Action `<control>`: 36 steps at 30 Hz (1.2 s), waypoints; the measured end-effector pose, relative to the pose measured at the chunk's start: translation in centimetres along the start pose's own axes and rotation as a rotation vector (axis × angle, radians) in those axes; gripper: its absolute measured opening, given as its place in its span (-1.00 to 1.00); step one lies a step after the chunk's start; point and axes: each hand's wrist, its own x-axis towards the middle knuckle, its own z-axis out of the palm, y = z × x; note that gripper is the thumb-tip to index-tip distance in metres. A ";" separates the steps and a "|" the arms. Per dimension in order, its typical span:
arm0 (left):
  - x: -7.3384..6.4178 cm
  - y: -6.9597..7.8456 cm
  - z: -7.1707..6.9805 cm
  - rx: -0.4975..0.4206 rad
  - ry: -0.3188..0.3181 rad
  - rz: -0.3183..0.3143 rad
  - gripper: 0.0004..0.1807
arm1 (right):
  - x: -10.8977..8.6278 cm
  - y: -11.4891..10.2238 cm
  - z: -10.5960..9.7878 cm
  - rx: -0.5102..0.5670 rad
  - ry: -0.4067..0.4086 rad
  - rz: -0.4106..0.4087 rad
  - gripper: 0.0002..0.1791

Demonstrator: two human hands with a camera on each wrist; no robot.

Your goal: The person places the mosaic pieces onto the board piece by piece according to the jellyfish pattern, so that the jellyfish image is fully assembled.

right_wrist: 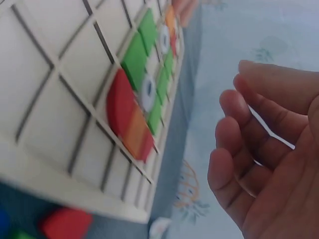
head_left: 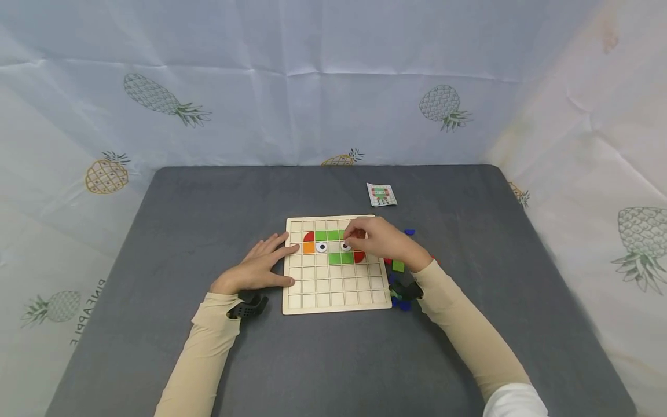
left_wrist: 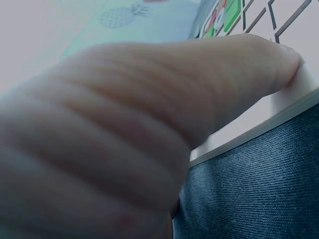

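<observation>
A pale wooden grid board (head_left: pixel 310 286) lies on the table with coloured pieces in its upper rows. They include green squares (head_left: pixel 341 258), red quarter-rounds (head_left: pixel 309 236), an orange square (head_left: pixel 309 247) and two white eye pieces (head_left: pixel 321 247). My left hand (head_left: pixel 255 269) is spread at the board's left side, fingertips and thumb on its edge. Over the right eye piece (right_wrist: pixel 148 92), which lies in the grid, is my right hand (head_left: pixel 377 236). Its fingers are loosely bent, thumb and index tips close together, with nothing visible between them. In the head view it covers the upper right pieces.
Loose blue pieces (head_left: pixel 405 305), a green square (head_left: pixel 398 266) and red pieces lie right of the board, partly under the right wrist. A small printed pattern card (head_left: pixel 381 195) lies behind the board. Pineapple-print cloth (head_left: pixel 292 116) hangs behind the grey table (head_left: pixel 234 197).
</observation>
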 end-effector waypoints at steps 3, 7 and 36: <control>0.0 0.0 0.1 0.003 0.003 0.001 -0.10 | -1.2 -0.1 -1.0 -0.001 0.038 0.000 -0.81; 0.2 -0.2 0.2 0.004 0.006 -0.004 -0.10 | -2.6 0.1 -2.1 -0.028 0.082 0.035 -0.80; 0.2 -0.2 0.3 -0.003 -0.006 -0.012 -0.09 | -8.9 6.2 0.0 -0.273 0.110 0.233 -0.66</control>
